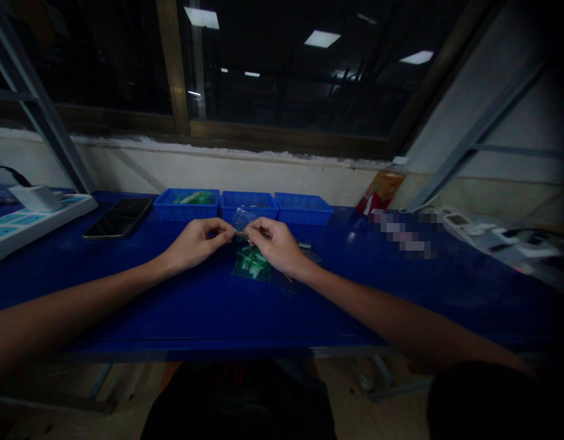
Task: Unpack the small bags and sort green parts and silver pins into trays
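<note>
My left hand point(197, 244) and my right hand point(279, 244) meet above the middle of the blue table, thumbs and forefingers pinched. Between the fingertips is a small clear plastic bag point(243, 216), its top standing up behind them. A thin brownish strip shows at the pinch, too small to name. Below lies a green plastic bag point(253, 264) with pale pieces in it. Partly under my right wrist is another clear bag point(285, 285), with a thin stick-like piece beside it.
Three blue bins point(186, 211) line the back of the table point(181, 311); the left one holds green bags. A phone point(118, 218) and a white power strip point(57, 217) lie at the left. A red and brown packet point(382, 190) leans at the back right, near white devices and cables point(492, 235).
</note>
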The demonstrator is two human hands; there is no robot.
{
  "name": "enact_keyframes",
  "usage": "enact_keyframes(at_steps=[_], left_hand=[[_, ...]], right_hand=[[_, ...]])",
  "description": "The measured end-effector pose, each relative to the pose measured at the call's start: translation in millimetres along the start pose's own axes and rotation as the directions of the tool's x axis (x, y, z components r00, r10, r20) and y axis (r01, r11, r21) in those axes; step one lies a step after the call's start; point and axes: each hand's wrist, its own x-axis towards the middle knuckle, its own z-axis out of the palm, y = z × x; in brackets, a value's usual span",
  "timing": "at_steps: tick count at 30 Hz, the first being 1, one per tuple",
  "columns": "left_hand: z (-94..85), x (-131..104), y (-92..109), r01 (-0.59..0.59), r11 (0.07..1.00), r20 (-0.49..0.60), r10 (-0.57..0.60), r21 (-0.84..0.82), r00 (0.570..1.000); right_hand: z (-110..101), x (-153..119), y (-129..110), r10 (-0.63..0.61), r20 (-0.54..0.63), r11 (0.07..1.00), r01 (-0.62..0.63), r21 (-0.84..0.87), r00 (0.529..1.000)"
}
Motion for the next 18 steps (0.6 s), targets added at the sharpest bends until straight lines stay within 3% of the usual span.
enact_keyframes(at_steps=[8, 18], left_hand=[[-2.1, -2.7, 10.0, -0.023, 0.984, 0.031, 0.018, 0.176, 0.999], [0.2, -2.9, 6.0, -0.05, 0.997, -0.041, 0.053, 0.066, 0.998]], right_hand=[[-0.8, -0.5, -3.8, -0.014, -0.02, 1.0, 0.014, 0.007, 1.0], [-1.2, -1.1, -10.7, 0.189, 0.088, 0.961, -0.202, 0.188, 0.978]])
